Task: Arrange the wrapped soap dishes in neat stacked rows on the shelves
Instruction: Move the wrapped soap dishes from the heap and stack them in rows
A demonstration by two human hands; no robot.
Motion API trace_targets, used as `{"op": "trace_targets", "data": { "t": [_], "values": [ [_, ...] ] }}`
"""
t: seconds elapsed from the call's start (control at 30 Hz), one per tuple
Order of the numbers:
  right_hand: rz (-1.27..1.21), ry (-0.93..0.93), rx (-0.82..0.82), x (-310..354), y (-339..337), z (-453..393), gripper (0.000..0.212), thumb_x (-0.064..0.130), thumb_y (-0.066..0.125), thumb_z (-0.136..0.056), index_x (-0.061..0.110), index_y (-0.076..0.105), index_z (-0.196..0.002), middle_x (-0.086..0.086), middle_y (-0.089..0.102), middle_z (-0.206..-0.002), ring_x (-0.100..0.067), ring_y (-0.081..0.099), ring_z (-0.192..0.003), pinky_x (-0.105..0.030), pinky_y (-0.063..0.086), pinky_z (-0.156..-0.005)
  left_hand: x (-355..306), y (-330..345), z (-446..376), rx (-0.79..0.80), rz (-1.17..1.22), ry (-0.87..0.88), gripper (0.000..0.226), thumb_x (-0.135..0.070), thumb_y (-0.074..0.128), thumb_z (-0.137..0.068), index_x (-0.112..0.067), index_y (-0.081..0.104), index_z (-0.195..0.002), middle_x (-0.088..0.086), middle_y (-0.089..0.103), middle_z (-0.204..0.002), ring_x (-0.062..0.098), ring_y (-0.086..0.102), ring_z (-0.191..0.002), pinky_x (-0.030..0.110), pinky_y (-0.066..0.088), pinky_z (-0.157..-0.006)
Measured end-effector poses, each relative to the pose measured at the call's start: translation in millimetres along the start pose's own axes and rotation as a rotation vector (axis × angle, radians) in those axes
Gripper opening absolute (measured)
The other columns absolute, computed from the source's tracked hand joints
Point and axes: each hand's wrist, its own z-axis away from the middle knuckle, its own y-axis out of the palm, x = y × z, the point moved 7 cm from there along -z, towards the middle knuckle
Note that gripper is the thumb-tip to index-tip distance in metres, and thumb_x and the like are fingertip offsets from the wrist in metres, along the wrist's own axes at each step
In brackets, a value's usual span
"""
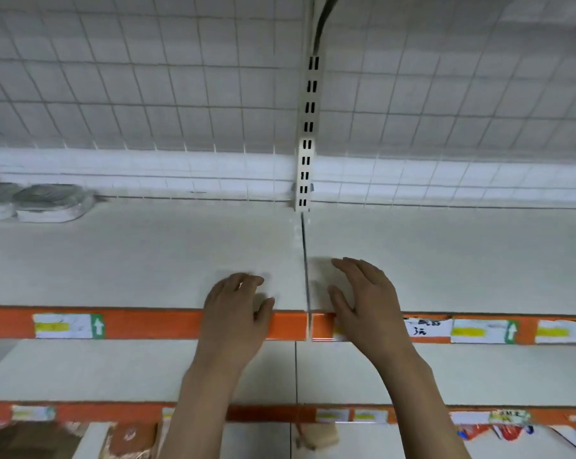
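Two low stacks of wrapped soap dishes [48,202], pale and in clear plastic, sit at the far left back of the upper shelf [147,253]. My left hand [235,313] hovers over that shelf's front edge near the middle, fingers loosely curled, holding nothing. My right hand [366,299] is just right of the seam between the two shelf boards, fingers spread and relaxed, also holding nothing. Both hands are far to the right of the stacks.
An orange price rail [154,324] with white labels fronts the upper shelf. A slotted white upright [306,154] and wire grid backing stand behind. A lower white shelf [81,369] with its own orange rail lies below; packaged goods show at the bottom edge.
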Motion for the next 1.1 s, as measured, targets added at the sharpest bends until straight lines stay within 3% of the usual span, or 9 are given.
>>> {"op": "trace_targets", "data": {
  "t": [0.17, 0.37, 0.63, 0.77, 0.9, 1.1],
  "values": [
    [-0.055, 0.034, -0.003, -68, -47, 21, 0.041, 0.021, 0.053, -0.081, 0.009, 0.062, -0.119, -0.01, 0.064, -0.115, -0.033, 0.058, -0.105, -0.042, 0.046, -0.093, -95, 40, 19, 0.025, -0.011, 0.052, 0.051, -0.044, 0.04, -0.08, -0.009, 0.069, -0.103, 0.013, 0.065, -0.107, 0.035, 0.061, -0.101, 0.046, 0.05, -0.089],
    [-0.16, 0.053, 0.061, -92, -62, 33, 0.042, 0.024, 0.049, -0.084, 0.01, 0.06, -0.123, -0.009, 0.061, -0.119, -0.03, 0.053, -0.113, -0.038, 0.042, -0.098, -129, 50, 35, 0.056, -0.069, 0.019, 0.033, -0.03, 0.058, -0.078, -0.008, 0.069, -0.101, 0.012, 0.066, -0.105, 0.035, 0.062, -0.098, 0.043, 0.05, -0.083],
    [-0.111, 0.008, 0.098, -104, -74, 32, 0.04, 0.024, 0.051, -0.085, 0.011, 0.061, -0.121, -0.007, 0.062, -0.118, -0.028, 0.054, -0.112, -0.041, 0.044, -0.098, -146, 68, 32, 0.052, -0.046, 0.006, 0.032, -0.027, 0.06, -0.075, -0.007, 0.07, -0.098, 0.013, 0.068, -0.102, 0.036, 0.065, -0.094, 0.045, 0.052, -0.08],
    [-0.036, -0.038, 0.107, -124, -89, 29, 0.04, 0.025, 0.05, -0.085, 0.009, 0.062, -0.119, -0.009, 0.063, -0.116, -0.03, 0.056, -0.109, -0.044, 0.046, -0.095, -165, 86, 27, 0.079, -0.039, -0.026, 0.033, -0.027, 0.06, -0.082, -0.008, 0.068, -0.108, 0.013, 0.065, -0.114, 0.036, 0.058, -0.107, 0.046, 0.046, -0.091],
    [0.004, -0.051, 0.108, -157, -109, 22, 0.046, 0.033, 0.041, -0.085, 0.009, 0.061, -0.119, -0.009, 0.062, -0.116, -0.03, 0.056, -0.109, -0.043, 0.046, -0.095, -195, 107, 20, 0.068, -0.061, -0.003, 0.036, -0.032, 0.057, -0.076, -0.009, 0.07, -0.101, 0.013, 0.067, -0.104, 0.037, 0.062, -0.097, 0.046, 0.05, -0.083],
    [-0.005, -0.039, 0.074, -246, -160, 23, 0.049, 0.036, 0.038, -0.085, 0.01, 0.062, -0.119, -0.01, 0.063, -0.117, -0.031, 0.056, -0.11, -0.047, 0.045, -0.097, -279, 150, 8, 0.089, -0.072, -0.007, 0.039, -0.032, 0.053, -0.078, -0.008, 0.068, -0.106, 0.014, 0.066, -0.108, 0.038, 0.058, -0.102, 0.044, 0.046, -0.088]
  ]
}}
